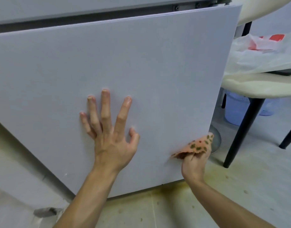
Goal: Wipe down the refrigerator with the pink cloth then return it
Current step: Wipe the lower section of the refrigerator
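Note:
The refrigerator's grey lower door (108,63) fills most of the view, tilted, with its bottom edge just above the floor. My left hand (108,137) lies flat on the door with fingers spread and straight. My right hand (194,163) grips the pink cloth (198,146), which has dark green spots, and holds it against the door's lower right corner.
A cream chair (256,86) with black legs (240,134) stands right of the door, a white and red plastic bag (259,46) on its seat. A pale blue basket (236,111) sits under it. The tiled floor (174,211) is stained below the door.

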A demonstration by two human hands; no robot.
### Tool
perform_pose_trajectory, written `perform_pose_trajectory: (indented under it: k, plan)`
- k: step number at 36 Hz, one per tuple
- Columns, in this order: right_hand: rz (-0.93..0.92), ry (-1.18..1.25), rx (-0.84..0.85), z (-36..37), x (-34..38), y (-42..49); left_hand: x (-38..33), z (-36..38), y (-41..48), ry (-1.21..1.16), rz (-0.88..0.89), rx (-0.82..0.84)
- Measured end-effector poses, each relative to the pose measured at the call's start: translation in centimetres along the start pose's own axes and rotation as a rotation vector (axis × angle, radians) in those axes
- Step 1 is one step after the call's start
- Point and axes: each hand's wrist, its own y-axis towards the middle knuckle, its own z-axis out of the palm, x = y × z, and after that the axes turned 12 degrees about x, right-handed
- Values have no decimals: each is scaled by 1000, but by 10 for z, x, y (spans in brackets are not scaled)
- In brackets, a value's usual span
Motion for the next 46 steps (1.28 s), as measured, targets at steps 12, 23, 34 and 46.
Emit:
perform_pose_trajectory:
  k: [12,23,34,46]
  plan:
    - [187,121,-239,40,55,9,29,-4,-12,-2,12,-31]
    - [-675,-495,89,57,18,-23,76,4,-28,-20,-12,-117]
    - [-1525,-1226,421,31,-29,5,89,9,-39,35,57,-83]
    - [-1585,-1008,330,45,55,6,113,1,-52,97,100,-60]
